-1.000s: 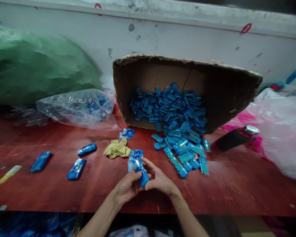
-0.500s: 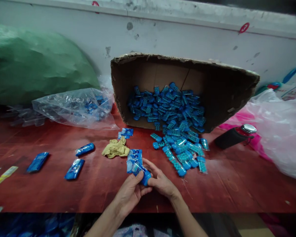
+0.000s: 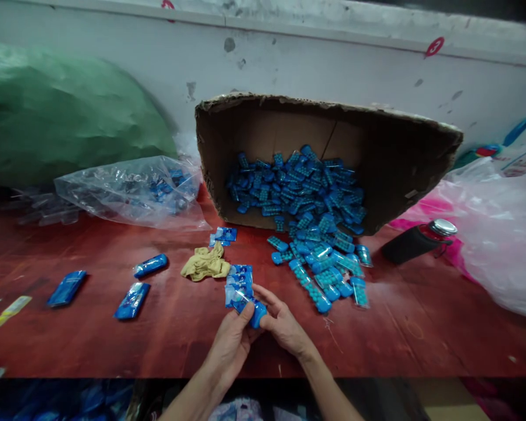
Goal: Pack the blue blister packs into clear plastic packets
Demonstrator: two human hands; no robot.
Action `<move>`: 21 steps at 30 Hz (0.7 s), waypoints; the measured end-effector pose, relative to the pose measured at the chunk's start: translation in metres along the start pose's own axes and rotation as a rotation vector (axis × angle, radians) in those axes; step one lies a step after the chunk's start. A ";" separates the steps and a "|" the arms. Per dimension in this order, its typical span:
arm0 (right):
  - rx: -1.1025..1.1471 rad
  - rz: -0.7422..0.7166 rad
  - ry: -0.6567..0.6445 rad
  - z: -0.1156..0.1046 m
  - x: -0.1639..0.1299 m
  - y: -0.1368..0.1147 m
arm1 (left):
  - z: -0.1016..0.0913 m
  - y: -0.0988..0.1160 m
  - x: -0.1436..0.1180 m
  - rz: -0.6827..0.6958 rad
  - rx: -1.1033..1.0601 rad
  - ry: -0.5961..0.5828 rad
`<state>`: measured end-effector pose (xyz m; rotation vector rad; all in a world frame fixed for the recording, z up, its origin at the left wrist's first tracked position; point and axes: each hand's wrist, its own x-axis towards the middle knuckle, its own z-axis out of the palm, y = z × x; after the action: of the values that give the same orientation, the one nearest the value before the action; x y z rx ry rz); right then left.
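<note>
A small blue piece (image 3: 258,314) sits pinched between both hands just above the near part of the red table (image 3: 421,327), the left hand (image 3: 232,345) closed on it from below with thumb and fingers curled around its near end, the right hand (image 3: 284,327) gripping its other side with the fingertips; most of the piece is covered by the fingers, so its shape is hard to make out. Just beyond the hands, touching the fingertips, lies a small stack of clear packets with blue print (image 3: 239,283), and beside that a crumpled yellow cloth (image 3: 205,266). The forearms run off the bottom edge of the view, and whatever lies below the table's near edge is dark and blurred. To the left the table has open room, broken only by three filled blue packets (image 3: 134,299) lying well apart and a yellow strip (image 3: 9,311) near the left border. Behind, a cardboard box (image 3: 377,140) lies tipped on its side, its opening facing the person, holding a heap of blue pieces (image 3: 298,190) that spills out onto the table to the right of the hands. Left of the box a clear plastic bag (image 3: 127,193) holds more blue and clear parts, too blurred to tell apart, in front of a large green sack (image 3: 65,117). On the right a dark bottle with a metal cap (image 3: 416,241) lies on its side against a big clear bag (image 3: 504,234) that is cut off by the frame.
</note>
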<state>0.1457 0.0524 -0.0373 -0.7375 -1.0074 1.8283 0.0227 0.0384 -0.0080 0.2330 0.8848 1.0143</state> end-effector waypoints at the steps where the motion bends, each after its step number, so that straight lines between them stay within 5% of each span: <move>1: 0.007 0.008 -0.002 -0.001 0.000 0.000 | 0.000 0.002 0.000 -0.012 0.011 -0.016; 6: 0.013 0.054 -0.041 -0.008 0.001 0.001 | -0.004 0.009 -0.001 -0.123 0.030 -0.065; 13: 0.048 0.003 0.032 -0.002 0.002 0.011 | -0.003 -0.004 -0.001 -0.005 -0.023 0.022; 21: 0.056 0.106 0.025 -0.006 -0.002 0.002 | -0.008 0.002 0.001 -0.115 -0.045 -0.121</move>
<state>0.1508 0.0522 -0.0417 -0.7907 -0.9127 1.9257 0.0153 0.0387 -0.0127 0.2009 0.7567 0.9031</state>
